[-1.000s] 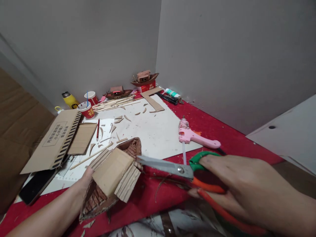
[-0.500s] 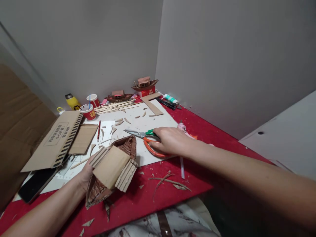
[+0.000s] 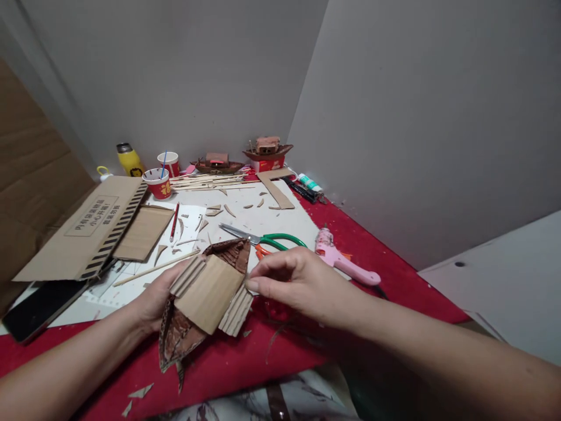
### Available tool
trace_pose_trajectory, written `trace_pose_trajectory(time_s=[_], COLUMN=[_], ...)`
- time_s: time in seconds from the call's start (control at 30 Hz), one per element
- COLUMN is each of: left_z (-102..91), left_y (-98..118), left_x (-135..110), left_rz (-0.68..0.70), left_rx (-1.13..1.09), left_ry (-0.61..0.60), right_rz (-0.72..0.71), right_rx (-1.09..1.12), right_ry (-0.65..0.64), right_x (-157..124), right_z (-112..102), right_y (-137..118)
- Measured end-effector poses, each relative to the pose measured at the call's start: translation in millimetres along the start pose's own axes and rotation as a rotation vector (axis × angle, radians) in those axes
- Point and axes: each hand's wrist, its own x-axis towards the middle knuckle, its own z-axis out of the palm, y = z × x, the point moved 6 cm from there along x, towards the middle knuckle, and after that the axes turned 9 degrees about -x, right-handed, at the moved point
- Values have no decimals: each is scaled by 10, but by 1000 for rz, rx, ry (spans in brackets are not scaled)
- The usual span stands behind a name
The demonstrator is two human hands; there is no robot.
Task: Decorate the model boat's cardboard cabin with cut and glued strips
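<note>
My left hand [image 3: 160, 295] is wrapped round the left side of a brown cardboard model boat [image 3: 182, 339], held tilted above the table's front part. A curved tan cardboard roof [image 3: 208, 289] covers the boat's middle, with ridged corrugated flaps sticking out on both sides. My right hand [image 3: 284, 280] has thumb and forefinger pinched at the upper end of the right corrugated flap [image 3: 236, 313]. Just beyond it, scissors [image 3: 252, 238] with green and orange handles lie on the white sheet, partly hidden by the boat and my right hand.
A pink glue gun [image 3: 346, 260] lies to the right. Cardboard pieces [image 3: 90, 225] and a phone [image 3: 39, 310] are at left. Behind stand paper cups [image 3: 158, 186], a yellow bottle [image 3: 129, 161], wooden sticks [image 3: 205, 181] and two finished-looking model boats [image 3: 267, 151]. Cardboard scraps [image 3: 214, 211] lie scattered.
My right hand has let go of the scissors and moved down-left to the boat's right flap. The scissors stay on the table. My left hand still holds the boat.
</note>
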Motion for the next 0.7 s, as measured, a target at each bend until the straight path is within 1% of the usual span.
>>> trace_pose_trajectory(time_s=[0.07,0.17,0.27,0.33,0.43,0.57,0.7], left_z=[13,19,22,21,17,44,48], left_y=[-18,-48,-56,-59,-87,-107,-122], left_x=[-5,1,9,14,19,8,0], left_rz=[-8,-26,-15,-8,-41,-86,-127], left_rx=[-16,-40,-35,-21,-13,-45,-89], left_ry=[-31,-64,-88,-98,-104,-112,-96], right_rz=[27,38,1,-56,-201,-496,-752], right_rx=[24,-3,-89,-195,-395,-690,-1125], right_ry=[-20,-12,-4,3,24,62,186], right_x=[20,26,19,11,-12,-97,-213], right_z=[29,47,50,43,33,77,168], right_y=[27,30,-10,-51,-119,-226,-325])
